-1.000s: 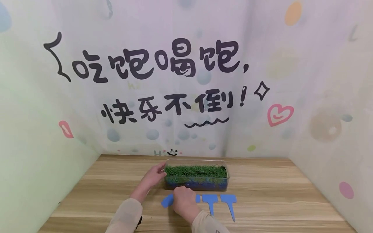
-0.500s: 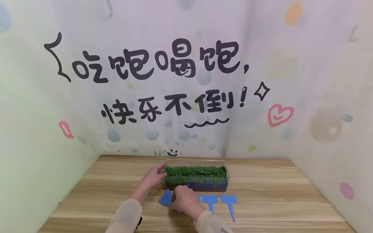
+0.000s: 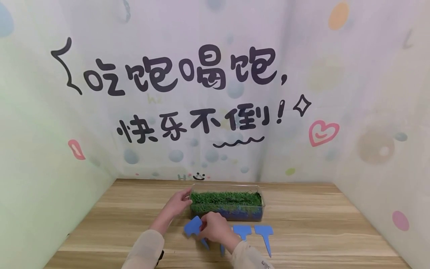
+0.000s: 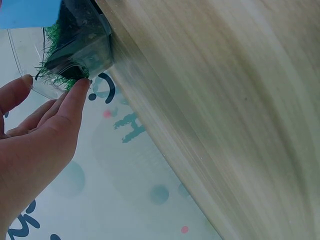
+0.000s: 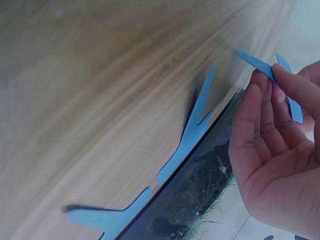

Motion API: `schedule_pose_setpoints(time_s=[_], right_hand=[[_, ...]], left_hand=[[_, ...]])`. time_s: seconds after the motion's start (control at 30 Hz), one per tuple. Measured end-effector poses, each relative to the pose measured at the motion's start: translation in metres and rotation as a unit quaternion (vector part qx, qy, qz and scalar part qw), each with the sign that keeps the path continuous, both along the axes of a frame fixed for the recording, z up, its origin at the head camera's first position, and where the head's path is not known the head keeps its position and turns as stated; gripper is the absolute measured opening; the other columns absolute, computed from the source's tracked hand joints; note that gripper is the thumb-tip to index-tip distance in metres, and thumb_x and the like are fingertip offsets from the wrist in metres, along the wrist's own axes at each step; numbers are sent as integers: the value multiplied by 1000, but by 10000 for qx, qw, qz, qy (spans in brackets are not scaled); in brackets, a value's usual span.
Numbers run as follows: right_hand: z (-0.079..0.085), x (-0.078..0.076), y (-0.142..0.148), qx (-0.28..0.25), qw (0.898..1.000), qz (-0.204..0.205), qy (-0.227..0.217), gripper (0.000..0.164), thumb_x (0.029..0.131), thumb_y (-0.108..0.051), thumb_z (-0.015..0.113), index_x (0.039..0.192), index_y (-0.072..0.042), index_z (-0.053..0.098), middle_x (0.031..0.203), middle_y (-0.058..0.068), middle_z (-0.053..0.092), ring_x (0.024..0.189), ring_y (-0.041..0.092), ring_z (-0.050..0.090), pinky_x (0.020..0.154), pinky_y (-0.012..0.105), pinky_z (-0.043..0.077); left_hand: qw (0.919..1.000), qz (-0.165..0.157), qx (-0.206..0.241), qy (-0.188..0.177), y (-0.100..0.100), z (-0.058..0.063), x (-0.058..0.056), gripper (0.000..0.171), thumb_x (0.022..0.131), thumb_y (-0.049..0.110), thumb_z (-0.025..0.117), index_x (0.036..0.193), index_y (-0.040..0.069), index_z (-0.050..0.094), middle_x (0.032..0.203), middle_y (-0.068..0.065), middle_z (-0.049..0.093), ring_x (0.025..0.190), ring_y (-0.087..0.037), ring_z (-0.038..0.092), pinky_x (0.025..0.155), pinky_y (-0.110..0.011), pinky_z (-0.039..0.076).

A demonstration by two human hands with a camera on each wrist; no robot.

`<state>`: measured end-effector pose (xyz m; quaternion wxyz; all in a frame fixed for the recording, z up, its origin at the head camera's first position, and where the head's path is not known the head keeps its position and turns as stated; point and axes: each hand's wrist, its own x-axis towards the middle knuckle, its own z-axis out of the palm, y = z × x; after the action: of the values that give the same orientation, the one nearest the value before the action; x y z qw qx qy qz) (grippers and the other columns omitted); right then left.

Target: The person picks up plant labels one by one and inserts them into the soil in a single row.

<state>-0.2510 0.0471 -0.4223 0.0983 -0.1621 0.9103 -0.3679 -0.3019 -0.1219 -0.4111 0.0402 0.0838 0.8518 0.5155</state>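
Nearest are the pale sleeves [image 3: 144,248], the right one bearing dark print [image 3: 265,264] too small to read. Beyond it the right hand [image 3: 216,228] pinches a blue T-shaped tag [image 3: 193,226], tilted, in front of the container's left part. To its right, two more blue tags [image 3: 263,231] lie side by side on the table [image 3: 319,231]; another tag's stem [image 3: 222,250] shows below the hand. Farther back, the left hand [image 3: 177,203], fingers extended and thumb apart from them, touches the left end of the clear container [image 3: 240,214] holding green grass [image 3: 225,198]. Behind the table, the backdrop [image 3: 201,22] reads "吃饱喝饱,快乐不倒!" in bold black characters [image 3: 209,67], with a pink heart [image 3: 323,133], a tiny smiley [image 3: 199,177] and a faint "H" [image 3: 181,177].
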Motion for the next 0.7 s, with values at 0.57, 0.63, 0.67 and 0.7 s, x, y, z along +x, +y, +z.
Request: schedule_pose_setpoints(time_s=[0.57,0.63,0.67,0.7], right_hand=[[3,-6,2,-149,9997,-57,-159,12,79,-4,81,78,-8,70,70,0,66,59,19,65,56,31,52],[3,-6,3,-175,9997,-31,-154,12,79,-4,81,78,-8,70,70,0,66,59,19,65,55,31,52],[3,-6,3,-194,9997,-23,-153,11,79,-4,81,79,-8,70,70,0,66,59,19,66,55,31,52],[3,-6,3,-217,9996,-19,-150,11,79,-4,81,78,-8,70,70,0,66,59,20,66,55,31,52]], left_hand=[[9999,50,110,-105,-1,-2,0,53,100,-3,48,151,-9,33,154,-31,36,139,-48,41,110,-52,45],[9998,54,129,-128,-1,-2,0,53,100,-3,48,151,-9,33,154,-31,35,139,-48,41,110,-52,45],[9998,55,126,-124,-1,-2,0,53,100,-3,48,151,-9,33,154,-31,35,139,-48,41,110,-52,45],[9999,43,117,-113,0,-2,-1,53,100,-3,48,151,-9,33,154,-31,36,139,-48,41,110,-52,45]])
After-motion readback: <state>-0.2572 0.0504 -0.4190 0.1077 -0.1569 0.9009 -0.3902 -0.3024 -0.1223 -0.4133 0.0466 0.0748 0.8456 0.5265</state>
